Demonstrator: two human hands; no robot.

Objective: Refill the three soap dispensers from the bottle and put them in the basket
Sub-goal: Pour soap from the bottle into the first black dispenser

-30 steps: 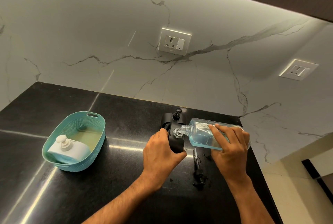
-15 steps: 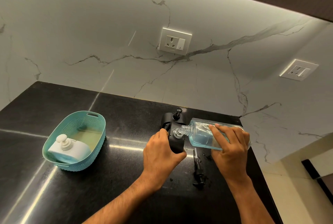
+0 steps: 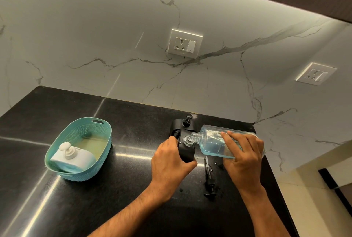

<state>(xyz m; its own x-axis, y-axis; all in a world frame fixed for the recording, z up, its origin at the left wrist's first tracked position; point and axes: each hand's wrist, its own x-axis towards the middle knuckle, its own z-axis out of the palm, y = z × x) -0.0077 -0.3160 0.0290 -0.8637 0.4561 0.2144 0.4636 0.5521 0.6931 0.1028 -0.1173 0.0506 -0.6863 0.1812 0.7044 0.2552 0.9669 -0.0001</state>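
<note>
Both hands work at the black counter (image 3: 57, 208): left hand (image 3: 169, 162) grips an open black dispenser (image 3: 187, 153), right hand (image 3: 242, 153) grasps a clear bottle (image 3: 213, 141) of blue soap, tipped with its neck at the dispenser's mouth. Far left, a teal basket (image 3: 102, 137) holds a white dispenser (image 3: 74, 157). Another black dispenser (image 3: 182, 123) stands just behind the open one, and a loose black pump (image 3: 209, 181) lies between the wrists.

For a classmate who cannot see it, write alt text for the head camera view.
A person's right hand tips a clear bottle of blue liquid into an open black dispenser gripped by the left hand on a black counter. A white dispenser lies in a teal basket at left; a loose black pump lies between the hands.
</note>
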